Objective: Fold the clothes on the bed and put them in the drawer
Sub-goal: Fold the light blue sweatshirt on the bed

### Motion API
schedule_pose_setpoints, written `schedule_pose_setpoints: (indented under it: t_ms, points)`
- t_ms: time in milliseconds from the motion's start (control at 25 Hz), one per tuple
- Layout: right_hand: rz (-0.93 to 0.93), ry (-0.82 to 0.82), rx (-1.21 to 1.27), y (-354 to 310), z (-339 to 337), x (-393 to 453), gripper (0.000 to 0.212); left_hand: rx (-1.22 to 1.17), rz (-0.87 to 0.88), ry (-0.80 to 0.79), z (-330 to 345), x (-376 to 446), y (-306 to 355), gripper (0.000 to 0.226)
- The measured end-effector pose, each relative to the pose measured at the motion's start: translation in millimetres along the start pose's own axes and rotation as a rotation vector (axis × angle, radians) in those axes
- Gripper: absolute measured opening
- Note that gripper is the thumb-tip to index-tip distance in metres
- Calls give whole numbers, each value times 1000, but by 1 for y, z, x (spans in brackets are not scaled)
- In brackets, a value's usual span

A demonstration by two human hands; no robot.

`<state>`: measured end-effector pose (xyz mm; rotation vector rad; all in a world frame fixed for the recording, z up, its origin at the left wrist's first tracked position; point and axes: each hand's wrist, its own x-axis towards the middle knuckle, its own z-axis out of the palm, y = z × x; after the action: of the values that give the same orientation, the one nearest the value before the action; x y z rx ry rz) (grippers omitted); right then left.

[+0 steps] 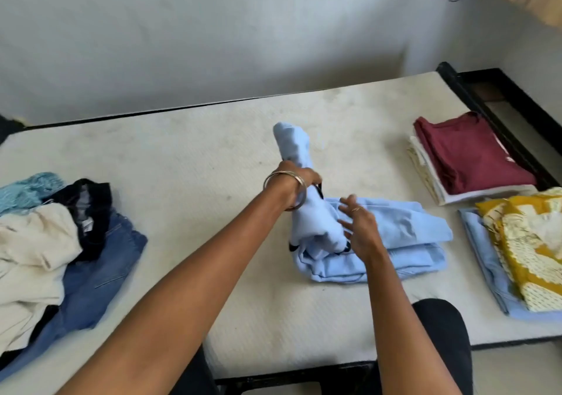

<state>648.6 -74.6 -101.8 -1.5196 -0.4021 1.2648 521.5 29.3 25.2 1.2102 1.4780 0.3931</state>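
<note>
While we look down at the bed, these lines tell what we see.

Bed: we stand at the near edge of the bare off-white mattress [213, 157], which lies on a black bed frame [498, 105] against a pale wall.
Garment in work: a light blue garment [395, 242] with thin dark trim lies partly folded in the middle of the mattress; one part of it is lifted upright in a bunch.
Left hand: our left hand [299, 186], with thin metal bangles [286, 190] at the wrist, has its fingers curled around the raised bunch and holds it above the folded part.
Right hand: our right hand [357, 222], with a ring on one finger, has its fingers spread and nearly straight against the cloth at the base of the bunch; it does not pinch anything that we can see.
Unfolded pile: at the left lie blue jeans [100, 270], a cream garment [33, 251], a dark garment [91, 209] and a light blue knit piece [27, 190], loosely heaped together.
Folded piles: at the right a maroon T-shirt [468, 154] lies on top of pale folded pieces, and nearer to us a yellow patterned garment [529, 248] lies on a light blue folded piece [486, 267].
Drawer: we cannot see it from this view.
</note>
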Motion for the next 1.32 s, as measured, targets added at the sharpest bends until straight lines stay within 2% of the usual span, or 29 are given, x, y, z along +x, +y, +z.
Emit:
schedule_pose_setpoints:
  t_ms: [40, 120, 160, 240, 280, 320, 360, 400, 440, 480, 520, 560, 640, 720, 800, 840, 960, 1000, 1080, 1120, 1160, 1200, 1240, 1280, 1320]
  points:
    - [15, 2, 118, -19, -15, -7, 62, 3, 20, -39, 20, -7, 11, 33]
    - [-19, -98, 271, -49, -57, -28, 88, 25, 37, -198, 71, -23, 25, 19]
    - [-31, -140, 225, -59, -77, -39, 88, 47, 52, -314, 97, -30, 28, 16]
    - [8, -97, -18, -57, -105, -41, 53, -27, 53, -497, 137, -37, 25, 25]
    - [52, -25, -130, -50, -111, -36, 39, -155, 24, -535, 148, -37, 19, 26]
    - [91, 39, -204, -41, -112, -28, 38, -292, -21, -519, 151, -34, 12, 25]
    - [106, 84, -283, -28, -112, -18, 52, -382, -34, -420, 148, -27, 3, 22]
    - [125, 106, -367, -17, -107, -12, 69, -369, 5, -258, 139, -15, -12, 21]
    - [128, 129, -420, -5, -104, -3, 75, -239, 79, -74, 126, -3, -28, 22]
    - [110, 161, -457, 2, -99, 1, 69, -50, 138, 77, 112, 10, -47, 23]
    - [93, 191, -454, 8, -95, 4, 56, 132, 161, 153, 98, 19, -64, 23]
    - [68, 200, -404, 6, -91, 3, 41, 264, 182, 156, 85, 29, -80, 26]
    - [-57, 212, -306, -11, -94, -6, 20, 437, 280, 85, 74, 46, -106, 45]
    - [-181, 271, -262, -32, -114, -16, 18, 576, 503, 88, 78, 57, -121, 59]
    - [-233, 330, -304, -39, -145, -18, 24, 766, 785, 70, 93, 62, -134, 62]
    - [-210, 369, -376, -34, -161, -14, 30, 905, 829, 13, 102, 60, -140, 62]
    - [18, 474, -666, 4, -182, 1, 58, 1212, 602, -238, 126, 60, -151, 64]
    - [120, 588, -705, 20, -179, 3, 65, 1222, 563, -291, 132, 63, -151, 70]
    - [223, 944, -535, 39, -153, -4, 68, 1154, 597, -298, 135, 69, -143, 92]
    - [200, 1090, -370, 43, -135, -9, 68, 1050, 560, -240, 134, 72, -133, 97]
    - [151, 1160, -205, 46, -118, -15, 71, 875, 468, -140, 132, 77, -128, 96]
    - [131, 1157, -50, 48, -102, -18, 79, 656, 311, -25, 129, 79, -123, 96]
    - [144, 1121, 96, 51, -89, -17, 90, 426, 87, 31, 126, 80, -119, 107]
    - [203, 1074, 213, 50, -77, -16, 101, 205, -116, -9, 123, 80, -118, 122]
    - [259, 1031, 300, 48, -67, -13, 112, 48, -222, -76, 121, 80, -121, 131]
